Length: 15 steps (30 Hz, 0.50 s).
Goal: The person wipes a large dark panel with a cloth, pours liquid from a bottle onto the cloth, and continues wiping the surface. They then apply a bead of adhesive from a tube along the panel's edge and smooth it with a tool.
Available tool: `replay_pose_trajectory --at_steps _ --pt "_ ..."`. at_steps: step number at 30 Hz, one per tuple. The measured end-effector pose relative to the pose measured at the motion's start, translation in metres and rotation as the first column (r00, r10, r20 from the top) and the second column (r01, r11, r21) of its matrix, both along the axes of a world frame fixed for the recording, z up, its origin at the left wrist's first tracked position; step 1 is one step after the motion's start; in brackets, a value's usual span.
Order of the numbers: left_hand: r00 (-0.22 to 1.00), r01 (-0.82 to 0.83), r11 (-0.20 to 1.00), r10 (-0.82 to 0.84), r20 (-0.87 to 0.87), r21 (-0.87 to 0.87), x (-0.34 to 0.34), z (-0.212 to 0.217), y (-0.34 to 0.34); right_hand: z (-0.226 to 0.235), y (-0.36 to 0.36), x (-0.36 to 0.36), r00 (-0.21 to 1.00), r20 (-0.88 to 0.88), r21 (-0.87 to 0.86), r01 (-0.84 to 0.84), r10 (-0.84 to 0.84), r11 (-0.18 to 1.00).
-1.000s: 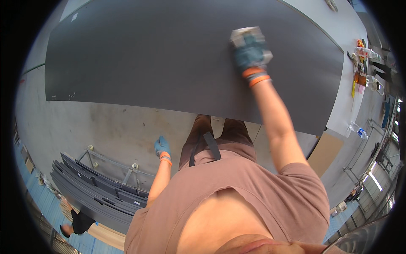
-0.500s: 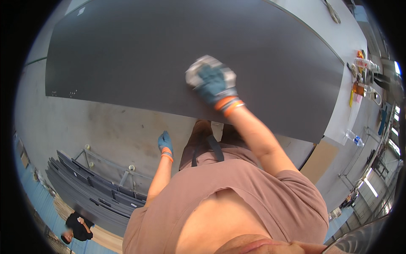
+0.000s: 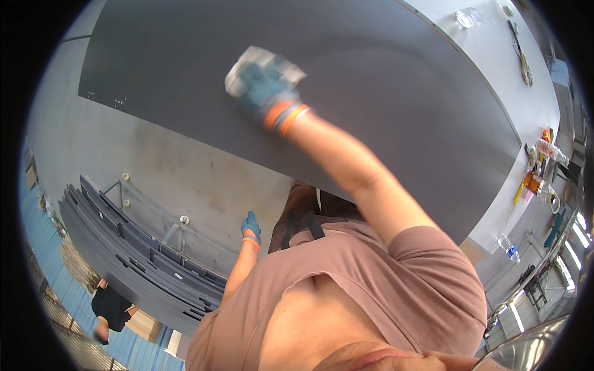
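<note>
Dark panel (image 3: 396, 111): flat on the pale surface (image 3: 489, 68), which seems to support its broad face.
White cloth (image 3: 241, 69): on the panel, left of its middle, beneath the gloved right hand (image 3: 265, 89).
Right hand: fingers blurred over the cloth, probably to hold it flat; cannot tell whether they pinch.
Left hand (image 3: 250, 227): apart from the panel's near edge, holding nothing visible; cannot tell if fingers are spread.
</note>
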State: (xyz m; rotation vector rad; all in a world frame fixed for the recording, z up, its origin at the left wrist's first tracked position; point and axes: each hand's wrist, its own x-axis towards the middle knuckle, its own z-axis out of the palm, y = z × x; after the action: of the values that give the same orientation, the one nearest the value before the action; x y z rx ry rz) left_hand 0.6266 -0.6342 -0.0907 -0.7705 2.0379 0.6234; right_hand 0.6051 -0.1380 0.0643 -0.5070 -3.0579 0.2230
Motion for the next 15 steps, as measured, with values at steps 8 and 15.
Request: replay_pose_trajectory --at_steps 8,15 --pt "0.992 0.020 0.969 0.012 -0.126 0.247 0.016 0.004 0.045 -0.043 -0.069 0.141 0.989 -0.130 -0.257 -0.105 0.073 0.961" --pt "0.984 0.139 0.964 -0.108 -0.143 0.228 0.039 -0.006 0.032 -0.046 0.230 0.291 0.333 -0.076 0.230 0.923 -0.940 0.309"
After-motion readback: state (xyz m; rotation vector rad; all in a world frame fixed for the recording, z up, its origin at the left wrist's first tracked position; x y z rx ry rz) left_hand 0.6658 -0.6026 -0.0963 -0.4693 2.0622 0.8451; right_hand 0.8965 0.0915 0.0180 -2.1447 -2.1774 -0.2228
